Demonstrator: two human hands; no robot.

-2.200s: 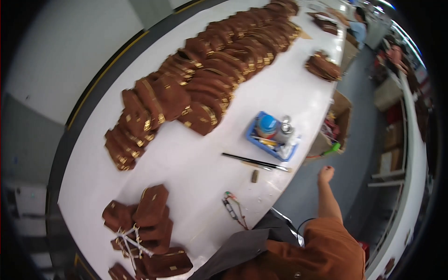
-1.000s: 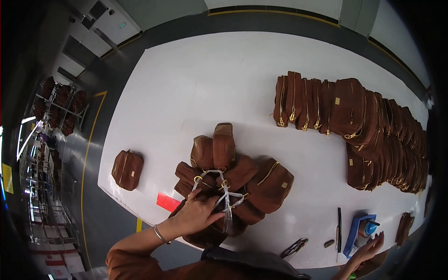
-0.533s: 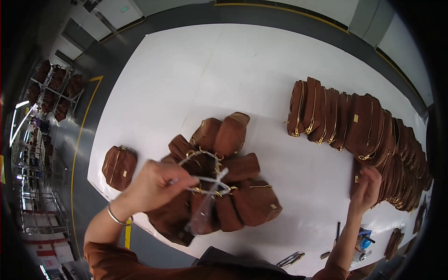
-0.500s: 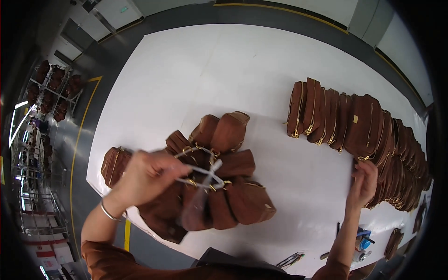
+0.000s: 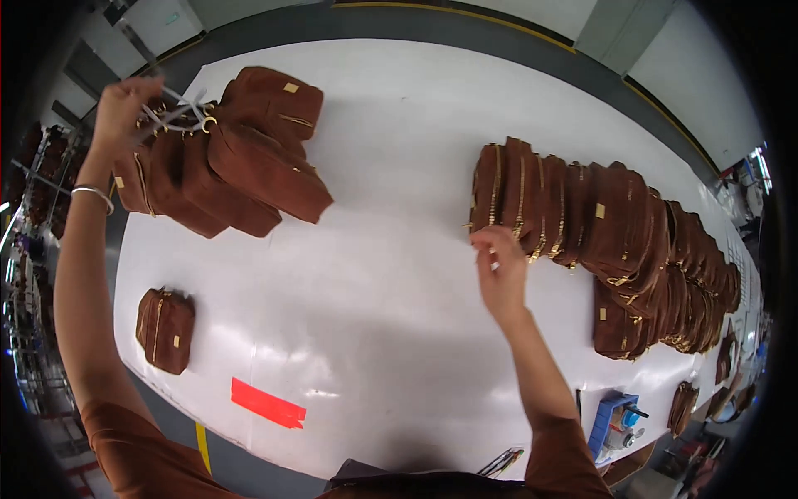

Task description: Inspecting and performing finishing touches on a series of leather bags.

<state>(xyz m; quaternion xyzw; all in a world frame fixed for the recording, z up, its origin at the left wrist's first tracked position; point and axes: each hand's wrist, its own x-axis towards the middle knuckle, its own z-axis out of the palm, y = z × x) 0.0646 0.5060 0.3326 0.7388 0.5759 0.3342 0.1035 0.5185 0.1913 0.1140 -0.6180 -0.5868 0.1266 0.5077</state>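
Observation:
At the far left, my left hand is closed round a pale, thin loop. A bunch of brown zippered pouches hangs from this loop by gold rings, spread over the table's far left corner. My right hand has its fingers bent in toward the thumb, beside the front left end of a long row of brown pouches with gold zippers. Whether its fingertips grip a zipper pull there is too small to make out. One single brown pouch stands apart at the near left.
Red tape is stuck on the white table near its front edge. At the near right stand a blue tray with small containers and a few pens. Another brown pouch stack lies further right.
My left hand has carried the looped bunch away from me to the far left, uncovering the red tape and the single pouch. My right hand has moved left along the row.

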